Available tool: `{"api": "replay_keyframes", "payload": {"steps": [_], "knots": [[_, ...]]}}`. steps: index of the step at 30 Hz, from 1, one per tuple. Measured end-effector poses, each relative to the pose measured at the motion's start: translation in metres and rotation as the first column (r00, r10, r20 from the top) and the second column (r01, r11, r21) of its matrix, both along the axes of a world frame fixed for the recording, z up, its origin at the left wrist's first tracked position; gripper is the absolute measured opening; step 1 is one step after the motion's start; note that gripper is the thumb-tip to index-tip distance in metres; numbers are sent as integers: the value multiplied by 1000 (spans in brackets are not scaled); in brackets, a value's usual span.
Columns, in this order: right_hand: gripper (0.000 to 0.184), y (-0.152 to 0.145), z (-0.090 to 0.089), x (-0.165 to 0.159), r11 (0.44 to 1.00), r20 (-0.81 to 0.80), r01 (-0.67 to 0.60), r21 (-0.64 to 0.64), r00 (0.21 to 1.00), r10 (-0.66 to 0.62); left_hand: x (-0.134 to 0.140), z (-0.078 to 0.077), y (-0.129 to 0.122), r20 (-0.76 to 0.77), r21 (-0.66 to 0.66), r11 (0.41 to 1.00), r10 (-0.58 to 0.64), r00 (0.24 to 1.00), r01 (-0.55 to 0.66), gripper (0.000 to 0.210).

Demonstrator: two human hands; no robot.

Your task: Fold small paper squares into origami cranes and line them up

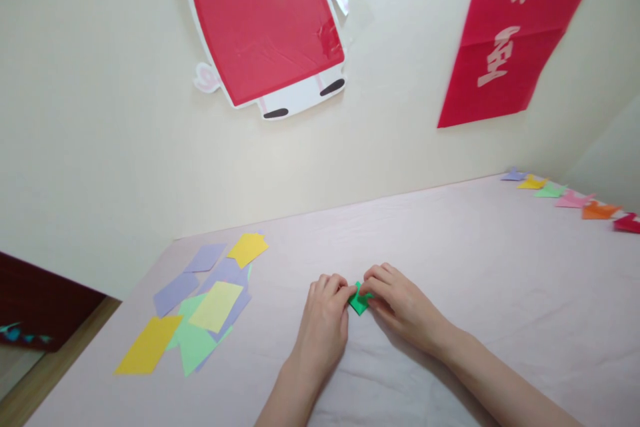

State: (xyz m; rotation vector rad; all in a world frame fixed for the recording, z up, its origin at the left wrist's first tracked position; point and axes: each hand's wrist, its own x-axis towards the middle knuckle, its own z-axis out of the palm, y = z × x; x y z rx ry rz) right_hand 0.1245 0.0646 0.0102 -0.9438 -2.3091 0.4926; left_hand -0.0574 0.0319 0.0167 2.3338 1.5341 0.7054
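A small piece of folded green paper [359,303] lies on the pale cloth-covered surface, between my two hands. From the left, my left hand [325,310] holds its edge, thumb and fingertips closed against the paper. My right hand [397,297] pinches the opposite side, the thumb and index finger bent over it. The fingers cover the paper's left and right edges; its lower corner points toward me. Just how the folds run beneath the fingertips is hidden.
Loose sheets, including a yellow sheet [150,345] and a purple sheet [176,293], overlap at left. Several folded paper pieces, one orange [600,211], line the far right edge. Behind stands a wall [125,113] with a red hanging [515,40] and a cartoon cutout [270,27].
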Motion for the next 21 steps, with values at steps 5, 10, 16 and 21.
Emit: {"api": "replay_keyframes", "payload": {"steps": [5, 10, 16, 21], "knots": [[17, 3, -1, 1, 993, 88, -71, 90, 994, 64, -3, 7, 0, -71, -7, 1000, -31, 997, 31, 46], [13, 7, -9, 0, 994, 110, -47, 97, 993, 36, -1, 12, 1, -127, -12, 999, -32, 991, 31, 36], [17, 5, -5, 2, 1000, 1, -9, 11, 1000, 9, 3, 14, 5, -157, 24, 1000, -15, 988, 19, 18], [15, 3, -2, 3, 999, -16, 12, -46, 1000, -13, 8, 11, 7, -221, 84, 996, -11, 975, 31, 14]]}}
